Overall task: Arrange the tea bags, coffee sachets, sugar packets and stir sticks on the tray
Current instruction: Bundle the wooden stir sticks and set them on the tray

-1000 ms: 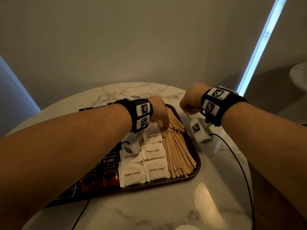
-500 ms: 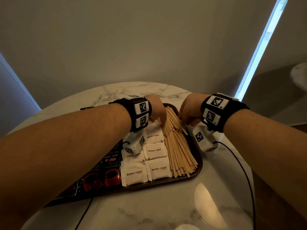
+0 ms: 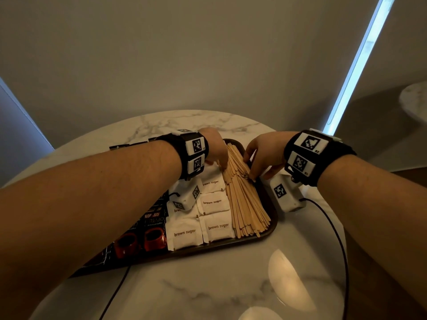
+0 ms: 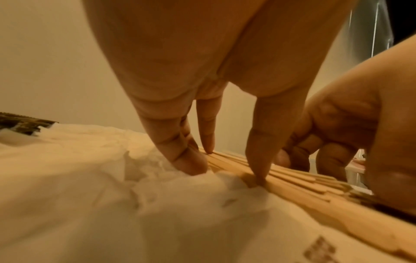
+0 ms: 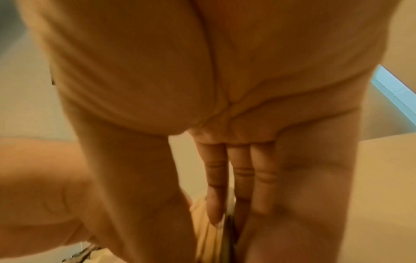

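A dark tray (image 3: pixel 274 218) lies on the round marble table (image 3: pixel 208 285). A fanned pile of wooden stir sticks (image 3: pixel 245 199) fills its right side. White brown sugar packets (image 3: pixel 217 226) lie in the middle, and dark coffee sachets (image 3: pixel 153 227) to their left are partly under my left forearm. My left hand (image 3: pixel 219 162) touches the pile's left edge with straight fingers (image 4: pixel 258 169), where the stir sticks (image 4: pixel 292 179) meet a sugar packet (image 4: pixel 112 178). My right hand (image 3: pixel 258 165) presses the pile's right edge with straight fingers (image 5: pixel 216 204), next to the tray rim.
Black cables (image 3: pixel 335 227) run from the wrist cameras across the table towards me. The table's far edge is close to a plain wall. A second marble table (image 3: pixel 413 102) stands at the far right, and a bright window strip (image 3: pixel 355 65) runs beside it.
My right hand, curled and raised off to the right of the tray before, has come down and left, and its fingers now lie straight against the sticks. The left hand stayed at the pile.
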`<state>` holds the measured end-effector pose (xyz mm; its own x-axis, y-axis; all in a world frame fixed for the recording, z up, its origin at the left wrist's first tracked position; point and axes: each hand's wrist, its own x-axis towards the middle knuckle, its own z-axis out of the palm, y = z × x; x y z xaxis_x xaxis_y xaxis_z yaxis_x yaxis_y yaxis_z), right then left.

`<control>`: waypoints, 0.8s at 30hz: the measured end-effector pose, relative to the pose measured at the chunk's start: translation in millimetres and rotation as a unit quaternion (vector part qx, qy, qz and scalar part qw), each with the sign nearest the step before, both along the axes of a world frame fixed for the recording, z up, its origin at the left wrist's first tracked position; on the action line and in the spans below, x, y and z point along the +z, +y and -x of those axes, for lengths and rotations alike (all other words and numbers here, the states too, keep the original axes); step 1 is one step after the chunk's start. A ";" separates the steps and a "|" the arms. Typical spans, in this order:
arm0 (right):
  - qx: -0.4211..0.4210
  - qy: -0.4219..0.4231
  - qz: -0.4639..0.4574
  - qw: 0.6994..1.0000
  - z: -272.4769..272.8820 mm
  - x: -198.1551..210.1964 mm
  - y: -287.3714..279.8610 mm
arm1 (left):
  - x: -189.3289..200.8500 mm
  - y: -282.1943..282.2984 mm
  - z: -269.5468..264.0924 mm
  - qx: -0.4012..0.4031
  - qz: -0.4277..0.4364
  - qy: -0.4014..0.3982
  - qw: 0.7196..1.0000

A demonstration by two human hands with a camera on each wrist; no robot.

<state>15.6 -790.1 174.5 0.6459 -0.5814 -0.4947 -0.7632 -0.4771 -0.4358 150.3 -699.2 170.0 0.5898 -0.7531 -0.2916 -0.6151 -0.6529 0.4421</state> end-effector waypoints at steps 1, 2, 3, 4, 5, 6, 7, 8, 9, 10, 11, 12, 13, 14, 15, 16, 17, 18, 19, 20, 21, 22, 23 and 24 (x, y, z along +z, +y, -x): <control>-0.006 -0.010 -0.004 1.000 0.7 -0.5 0.8 | 1.3 0.9 1.0 0.001 0.003 0.004 1.000; -0.014 -0.018 -0.012 1.000 2.3 -0.8 1.2 | 2.6 2.3 2.2 0.002 0.006 0.007 1.000; -0.018 -0.022 -0.023 0.999 4.3 -0.3 1.8 | 4.3 4.4 3.8 0.003 0.010 0.008 1.000; -0.020 -0.024 -0.034 0.999 6.6 0.6 2.2 | 6.5 7.4 5.8 0.003 0.015 0.005 1.000; -0.019 -0.026 -0.045 0.998 9.1 1.7 3.0 | 8.7 10.9 8.1 0.002 0.019 0.003 1.000; -0.020 -0.029 -0.053 0.998 11.3 2.3 3.3 | 11.4 15.1 10.8 0.000 0.025 0.003 1.000; -0.020 -0.032 -0.054 0.998 12.7 2.7 3.9 | 14.2 19.9 13.9 -0.004 0.030 0.006 1.000; -0.023 -0.035 -0.048 0.998 13.3 2.8 4.4 | 16.8 25.6 17.2 -0.012 0.033 0.009 0.999; -0.026 -0.041 -0.034 0.998 13.1 2.1 5.1 | 18.7 31.7 20.1 -0.020 0.032 0.009 0.999; -0.031 -0.052 -0.016 0.998 12.1 0.8 5.7 | 20.4 37.7 22.9 -0.028 0.027 0.004 0.999; -0.037 -0.065 0.003 0.997 10.5 -0.9 6.3 | 21.5 43.7 24.9 -0.036 0.017 -0.002 0.999; -0.041 -0.077 0.019 0.996 8.4 -2.6 7.1 | 22.4 49.4 26.6 -0.042 0.007 -0.009 0.999; -0.044 -0.085 0.029 0.995 5.9 -3.5 8.6 | 23.0 54.5 27.8 -0.045 -0.001 -0.014 0.999; -0.042 -0.089 0.035 0.995 3.5 -4.2 10.0 | 23.6 59.0 29.2 -0.047 -0.006 -0.015 0.999; -0.038 -0.086 0.038 0.995 1.3 -5.1 11.2 | 23.5 63.2 30.4 -0.048 -0.006 -0.012 0.999; -0.035 -0.081 0.044 0.995 0.3 -6.5 12.5 | 23.3 67.3 32.3 -0.049 -0.002 -0.009 0.999; -0.037 -0.082 0.051 0.995 -0.9 -6.7 13.3 | 23.0 71.9 34.0 -0.052 0.005 -0.011 0.999; -0.038 -0.085 0.062 0.994 1.1 -7.9 13.9 | 22.5 78.0 36.3 -0.059 0.012 -0.018 0.998; -0.044 -0.092 0.072 0.992 4.0 -9.3 14.5 | 21.7 85.2 38.7 -0.068 0.020 -0.030 0.997; -0.051 -0.099 0.076 0.991 7.2 -10.9 14.5 | 21.1 94.1 41.5 -0.076 0.031 -0.044 0.996; -0.063 -0.114 0.062 0.990 11.5 -13.3 14.0 | 20.2 104.7 44.3 -0.083 0.046 -0.053 0.994; -0.081 -0.133 0.042 0.987 15.7 -15.8 13.9 | 19.6 117.0 48.3 -0.090 0.062 -0.058 0.992; -0.102 -0.143 0.027 0.984 20.2 -17.8 16.0 | 18.9 130.8 53.2 -0.102 0.070 -0.064 0.990; -0.115 -0.140 0.024 0.983 24.0 -19.1 20.1 | 17.8 144.5 59.0 -0.118 0.065 -0.075 0.988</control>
